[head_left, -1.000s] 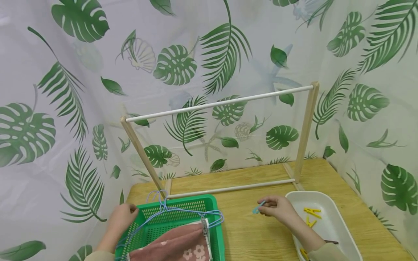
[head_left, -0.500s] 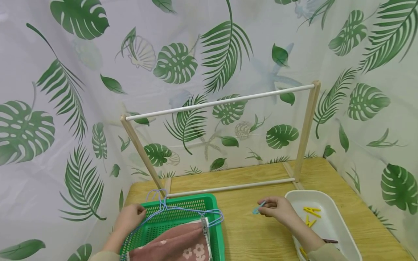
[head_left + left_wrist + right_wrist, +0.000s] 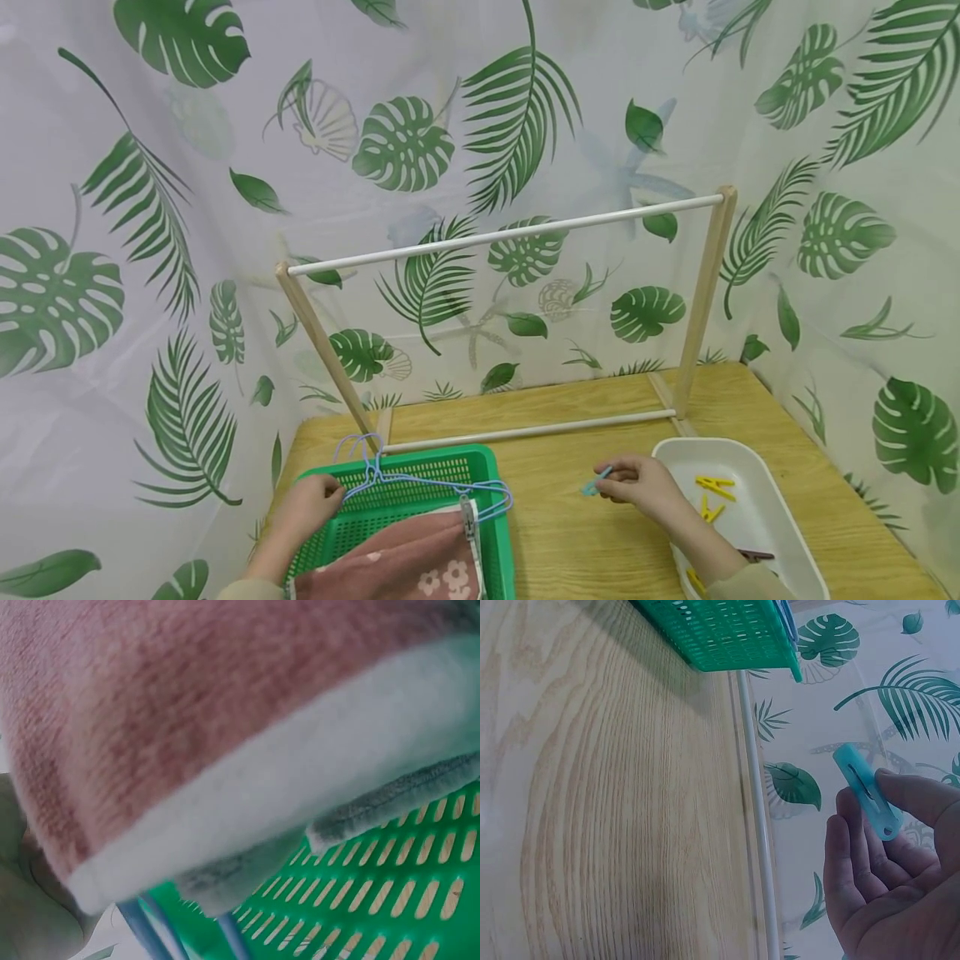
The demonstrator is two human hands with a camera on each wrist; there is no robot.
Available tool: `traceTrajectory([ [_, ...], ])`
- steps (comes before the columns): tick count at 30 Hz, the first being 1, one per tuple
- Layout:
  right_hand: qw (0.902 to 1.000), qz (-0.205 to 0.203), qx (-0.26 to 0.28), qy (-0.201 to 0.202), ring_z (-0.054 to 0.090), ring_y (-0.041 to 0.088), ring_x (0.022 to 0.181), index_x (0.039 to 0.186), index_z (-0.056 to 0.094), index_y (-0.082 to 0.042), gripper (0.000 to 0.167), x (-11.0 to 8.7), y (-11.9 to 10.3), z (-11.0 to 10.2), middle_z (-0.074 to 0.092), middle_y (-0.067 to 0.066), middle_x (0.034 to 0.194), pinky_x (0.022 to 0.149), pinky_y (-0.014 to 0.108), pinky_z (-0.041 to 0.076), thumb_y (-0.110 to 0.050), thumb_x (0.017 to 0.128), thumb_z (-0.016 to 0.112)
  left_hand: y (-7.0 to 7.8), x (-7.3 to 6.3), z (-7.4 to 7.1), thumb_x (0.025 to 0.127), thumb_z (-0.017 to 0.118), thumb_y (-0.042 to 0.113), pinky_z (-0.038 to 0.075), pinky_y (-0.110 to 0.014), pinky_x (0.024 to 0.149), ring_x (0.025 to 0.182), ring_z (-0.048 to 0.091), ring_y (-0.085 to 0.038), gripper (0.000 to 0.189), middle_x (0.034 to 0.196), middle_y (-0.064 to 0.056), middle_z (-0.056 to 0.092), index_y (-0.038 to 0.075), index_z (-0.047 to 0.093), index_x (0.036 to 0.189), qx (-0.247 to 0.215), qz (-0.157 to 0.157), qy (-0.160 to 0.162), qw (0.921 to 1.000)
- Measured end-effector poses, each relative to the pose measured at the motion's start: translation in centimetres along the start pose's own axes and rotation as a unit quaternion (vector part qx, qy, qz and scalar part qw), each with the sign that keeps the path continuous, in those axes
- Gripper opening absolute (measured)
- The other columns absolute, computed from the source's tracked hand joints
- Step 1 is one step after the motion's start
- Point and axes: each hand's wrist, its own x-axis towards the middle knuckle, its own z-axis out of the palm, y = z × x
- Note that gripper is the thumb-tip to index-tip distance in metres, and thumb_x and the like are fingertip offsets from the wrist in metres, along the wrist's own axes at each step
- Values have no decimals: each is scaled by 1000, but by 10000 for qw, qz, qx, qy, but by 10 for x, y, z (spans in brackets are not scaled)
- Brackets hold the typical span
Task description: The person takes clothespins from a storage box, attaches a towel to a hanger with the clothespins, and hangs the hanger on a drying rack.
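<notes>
In the head view, my right hand point(image 3: 641, 483) pinches a light blue clothespin point(image 3: 597, 482) above the table, left of the white tray. The right wrist view shows this clothespin point(image 3: 866, 791) between thumb and fingertips. My left hand point(image 3: 311, 504) has curled fingers right at the left arm of the blue-purple hangers point(image 3: 372, 477); I cannot tell whether it grips the wire. A pink towel point(image 3: 405, 554) with white flowers hangs below the hangers, with a metal clip point(image 3: 469, 518) at its right corner. In the left wrist view the towel point(image 3: 187, 712) covers much of that hand.
Beneath the towel is a green slotted basket point(image 3: 501, 533). The white tray point(image 3: 738, 454) at right holds yellow clothespins point(image 3: 716, 486) and a dark brown one point(image 3: 756, 556). Behind them stands a wooden rack with a white top rod point(image 3: 510, 237), before a leaf-patterned curtain point(image 3: 480, 100).
My left hand has moved right, from beside the basket's left rim to the hangers' left arm. The right hand stays nearly in place with the light blue clothespin.
</notes>
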Motion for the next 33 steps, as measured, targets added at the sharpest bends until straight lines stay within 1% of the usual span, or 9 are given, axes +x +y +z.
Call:
traceTrajectory([
  [3,10000,-14,-2,-14,75,17,86,124,66,16,35,0,1,0,80,11,97,74,24,64,-9,100,73,0,-1,3,105,60,15,49,-34,64,67,59,-14,26,70,2,66,8,73,84,-93,-62,-77,9999],
  [9,10000,31,71,-61,75,15,87,125,65,17,37,-2,3,-1,80,11,98,75,25,64,-10,100,74,1,-2,6,106,58,13,55,-38,68,66,62,-12,29,70,3,68,10,72,82,-199,-5,-8,9998],
  [12,9999,63,100,-58,75,14,87,126,65,17,39,-2,5,-1,80,10,99,76,26,65,-10,100,74,2,-1,6,106,58,13,59,-41,71,67,67,-12,28,71,3,70,9,74,84,-260,56,-6,9996],
  [14,9999,68,101,-66,75,13,86,126,65,17,39,-2,6,-2,80,10,99,76,26,65,-10,100,74,3,-1,6,107,58,14,60,-42,72,68,69,-14,27,73,3,72,8,75,87,-309,62,-48,9995],
  [19,9999,38,108,-102,75,12,86,127,64,18,40,-2,8,-2,80,12,100,77,26,65,-10,100,74,2,-2,7,108,61,21,58,-38,68,70,71,-17,26,74,3,73,8,78,92,-461,32,-154,9988],
  [23,9999,67,120,-87,75,11,85,127,64,18,39,-1,10,-2,80,12,100,76,26,65,-9,100,74,-1,-3,8,106,66,26,57,-35,65,70,71,-19,26,73,2,72,10,77,90,-581,73,-176,9981],
  [28,9999,85,118,-72,75,12,85,127,64,17,39,-1,11,-2,80,11,99,76,25,65,-10,100,73,-2,-4,7,100,74,20,54,-33,64,69,69,-18,15,73,-1,73,6,78,95,-667,108,-161,9976],
  [31,9999,102,110,-80,74,11,85,127,65,17,39,-2,11,-2,80,11,99,76,25,64,-10,101,73,-2,-3,7,99,74,16,54,-32,63,67,67,-14,13,72,0,72,3,79,98,-639,111,-194,9977],
  [33,9999,119,91,-75,74,10,84,126,65,17,38,-2,11,-1,80,11,99,76,26,65,-10,101,73,-2,-2,7,100,73,14,56,-32,63,68,68,-14,13,74,1,73,2,79,99,-606,103,-228,9978],
])
